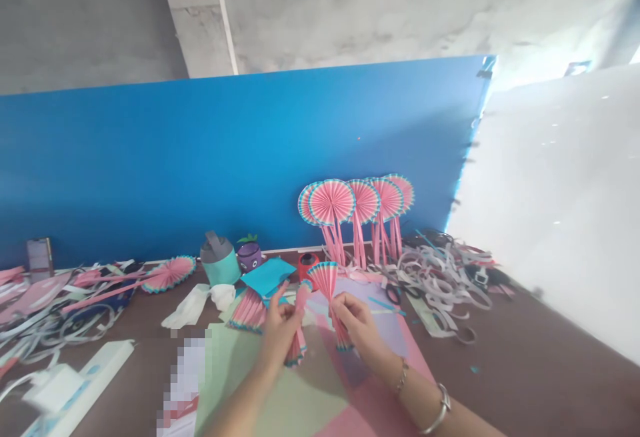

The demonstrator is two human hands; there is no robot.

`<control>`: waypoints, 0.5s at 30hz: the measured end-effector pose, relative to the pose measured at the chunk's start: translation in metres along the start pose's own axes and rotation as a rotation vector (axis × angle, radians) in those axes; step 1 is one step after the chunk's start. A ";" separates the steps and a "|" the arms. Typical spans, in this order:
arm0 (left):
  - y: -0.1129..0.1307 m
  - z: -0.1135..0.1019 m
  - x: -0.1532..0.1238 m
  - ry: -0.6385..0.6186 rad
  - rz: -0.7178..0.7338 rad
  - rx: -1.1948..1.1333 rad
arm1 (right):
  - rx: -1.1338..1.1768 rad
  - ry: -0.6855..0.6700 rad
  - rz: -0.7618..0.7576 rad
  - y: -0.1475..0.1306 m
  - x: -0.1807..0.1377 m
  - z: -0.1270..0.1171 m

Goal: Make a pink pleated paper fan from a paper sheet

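My left hand (281, 320) is closed on a narrow folded strip of pleated pink paper (299, 347) with blue edging. Its ends show above and below the fingers. In my right hand (354, 320) is a second pleated pink paper fan (325, 278), pinched at its middle so that both ends spread out. The two pieces are held side by side, apart, above the sheets of coloured paper. Left of my left hand lies more pleated pink paper (249, 311), partly under a blue sheet (269, 276).
Several finished round pink fans (332, 202) lean on the blue partition (200, 157). Curled paper strips (445, 283) and scissors (393, 292) lie at right. A teal container (221, 262), a purple cup (249, 255), a lone fan (170, 273) and a power strip (83, 390) are at left.
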State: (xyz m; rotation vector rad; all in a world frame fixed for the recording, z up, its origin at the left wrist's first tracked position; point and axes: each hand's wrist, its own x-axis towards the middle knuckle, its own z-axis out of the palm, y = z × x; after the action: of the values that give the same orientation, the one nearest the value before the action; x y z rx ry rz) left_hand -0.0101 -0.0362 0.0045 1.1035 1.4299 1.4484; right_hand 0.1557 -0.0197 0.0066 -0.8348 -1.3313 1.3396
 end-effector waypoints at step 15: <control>0.001 0.015 -0.018 0.098 0.208 -0.044 | 0.433 -0.310 0.247 -0.002 -0.010 0.017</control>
State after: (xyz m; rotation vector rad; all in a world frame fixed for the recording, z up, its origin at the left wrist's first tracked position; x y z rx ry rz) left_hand 0.0093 -0.0493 0.0042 1.1966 1.3744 1.6928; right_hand 0.1420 -0.0339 0.0091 -0.5162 -1.1251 1.9288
